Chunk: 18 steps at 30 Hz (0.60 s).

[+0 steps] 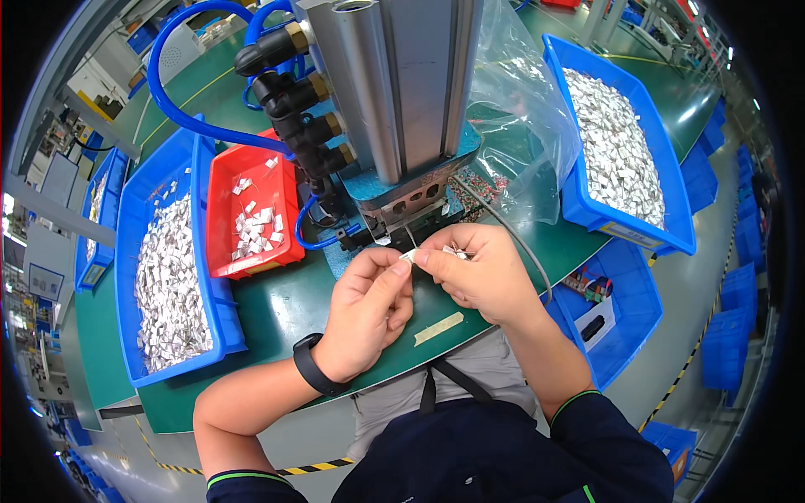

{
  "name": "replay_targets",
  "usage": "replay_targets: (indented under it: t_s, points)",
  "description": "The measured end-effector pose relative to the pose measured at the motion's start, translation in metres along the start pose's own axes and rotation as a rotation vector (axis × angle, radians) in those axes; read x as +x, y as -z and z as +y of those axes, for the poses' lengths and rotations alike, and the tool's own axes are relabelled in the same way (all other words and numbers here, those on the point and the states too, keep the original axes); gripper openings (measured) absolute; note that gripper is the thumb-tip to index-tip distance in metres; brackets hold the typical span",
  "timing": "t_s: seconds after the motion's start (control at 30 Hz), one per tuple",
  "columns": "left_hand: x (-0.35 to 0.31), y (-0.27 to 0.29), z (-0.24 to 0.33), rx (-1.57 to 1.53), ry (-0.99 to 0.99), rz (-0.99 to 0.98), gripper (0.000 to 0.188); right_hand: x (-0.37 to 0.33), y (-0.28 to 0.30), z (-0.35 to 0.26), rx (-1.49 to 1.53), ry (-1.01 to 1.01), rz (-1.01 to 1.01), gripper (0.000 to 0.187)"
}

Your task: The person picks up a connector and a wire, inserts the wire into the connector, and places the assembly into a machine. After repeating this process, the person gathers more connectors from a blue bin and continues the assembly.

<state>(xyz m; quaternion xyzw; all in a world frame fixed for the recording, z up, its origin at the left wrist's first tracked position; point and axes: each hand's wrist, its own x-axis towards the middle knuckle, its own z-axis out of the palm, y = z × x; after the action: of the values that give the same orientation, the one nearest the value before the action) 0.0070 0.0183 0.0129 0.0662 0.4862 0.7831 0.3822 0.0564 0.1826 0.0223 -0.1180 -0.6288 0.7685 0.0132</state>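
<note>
A small white square part [409, 256] is pinched between the thumb and fingertips of my left hand [369, 306]. The thumb of my right hand [486, 272] meets the same part from the other side. More small white parts [454, 251] with thin leads show in the curled fingers of my right hand. Both hands are just in front of the metal tooling [411, 205] at the foot of a pneumatic press [402, 92]. My fingers hide most of the held part.
On the green table [285, 310], a blue bin [226, 314] and a red bin [289, 193], both with white parts, stand left. Another filled blue bin [675, 197] is at right, above a lower blue bin [641, 323]. A grey cable [524, 243], blue hose [159, 75] and clear plastic bag [524, 109] surround the press.
</note>
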Motion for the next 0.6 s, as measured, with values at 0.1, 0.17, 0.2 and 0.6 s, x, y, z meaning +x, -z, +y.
replay_targets:
  t_s: [0.1, 0.17, 0.2, 0.6]
  points:
    - [0.0002, 0.0007, -0.0008, 0.012, -0.023, -0.003, 0.008, -0.0018, 0.0008, 0.0014, -0.078, -0.013, 0.009, 0.02]
    - [-0.0001, 0.0011, -0.0008, 0.016, -0.023, -0.007, 0.007, -0.0021, -0.0004, 0.0027, -0.05, 0.005, 0.009, 0.02]
    - [-0.0001, 0.0012, -0.0008, 0.02, -0.023, -0.011, 0.007, -0.0019, -0.0011, 0.0029, -0.021, 0.025, 0.009, 0.02]
    - [0.0, 0.001, 0.0033, -0.02, 0.029, -0.023, 0.015, -0.0011, -0.0039, 0.0004, 0.421, -0.147, 0.014, 0.014]
